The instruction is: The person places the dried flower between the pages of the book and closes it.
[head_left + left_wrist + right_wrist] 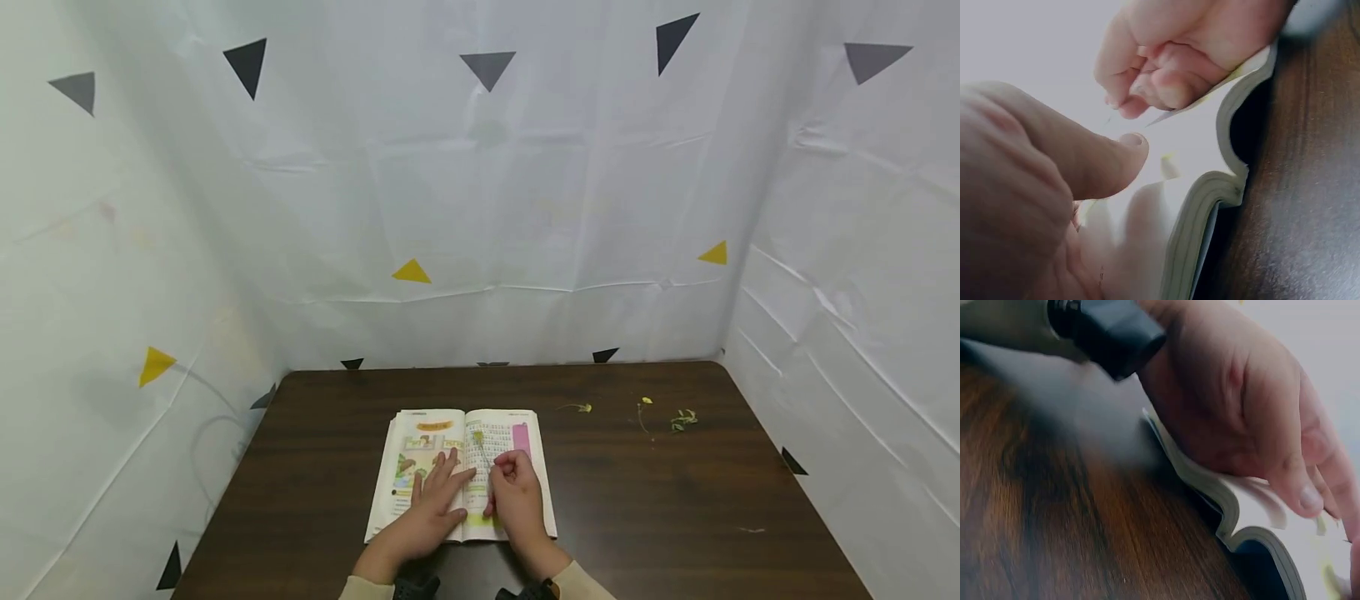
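Note:
An open book [390, 504] with printed, illustrated pages lies on the table. My left hand [429, 515] rests with spread fingers on its left page and inner fold; in the left wrist view the thumb of the left hand [1029, 156] stretches over the paper. Over the right page, my right hand [519, 500] pinches the thin stem of a small yellow flower [478, 437] between thumb and fingertips. The blossom points away from me, near the fold. The left wrist view has the right hand [1179, 56] with curled fingers close above the page.
Right of the book lie a yellow flower with a short stem [585, 407], another with a long bent stem [646, 401] and a leafy green sprig [683, 420]. The dark wooden table [322, 467] meets white sheeting [480, 208] with triangles at the back and sides.

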Demonstrator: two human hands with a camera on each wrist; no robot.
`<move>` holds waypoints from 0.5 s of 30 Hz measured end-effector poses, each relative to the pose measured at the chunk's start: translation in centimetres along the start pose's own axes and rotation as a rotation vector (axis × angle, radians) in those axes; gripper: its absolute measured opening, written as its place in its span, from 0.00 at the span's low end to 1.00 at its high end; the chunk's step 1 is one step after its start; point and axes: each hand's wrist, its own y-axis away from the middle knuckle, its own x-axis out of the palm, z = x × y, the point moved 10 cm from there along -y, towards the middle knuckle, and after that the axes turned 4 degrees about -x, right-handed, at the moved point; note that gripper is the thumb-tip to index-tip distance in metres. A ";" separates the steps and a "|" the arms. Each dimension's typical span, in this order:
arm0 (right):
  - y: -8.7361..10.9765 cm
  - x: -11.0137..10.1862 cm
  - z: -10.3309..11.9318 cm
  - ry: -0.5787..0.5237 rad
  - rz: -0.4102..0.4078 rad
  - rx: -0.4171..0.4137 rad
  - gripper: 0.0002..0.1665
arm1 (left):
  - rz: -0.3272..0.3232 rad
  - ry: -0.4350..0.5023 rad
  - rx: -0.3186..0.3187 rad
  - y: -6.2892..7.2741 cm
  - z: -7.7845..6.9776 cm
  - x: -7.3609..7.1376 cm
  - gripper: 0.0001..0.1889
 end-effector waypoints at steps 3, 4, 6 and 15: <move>-0.1 0.1 0.0 0.072 0.009 -0.001 0.09 | 0.012 0.045 -0.023 -0.1 0.3 -0.3 0.34; -0.1 0.2 0.0 0.094 0.016 -0.004 0.09 | 0.014 0.051 -0.028 -0.1 0.3 -0.4 0.34; -0.1 0.4 0.0 0.140 0.037 -0.010 0.09 | 0.015 0.064 -0.020 0.0 0.3 -0.5 0.35; -0.3 1.0 -0.1 0.212 0.139 0.012 0.10 | -0.010 0.115 0.077 0.3 0.0 -0.6 0.35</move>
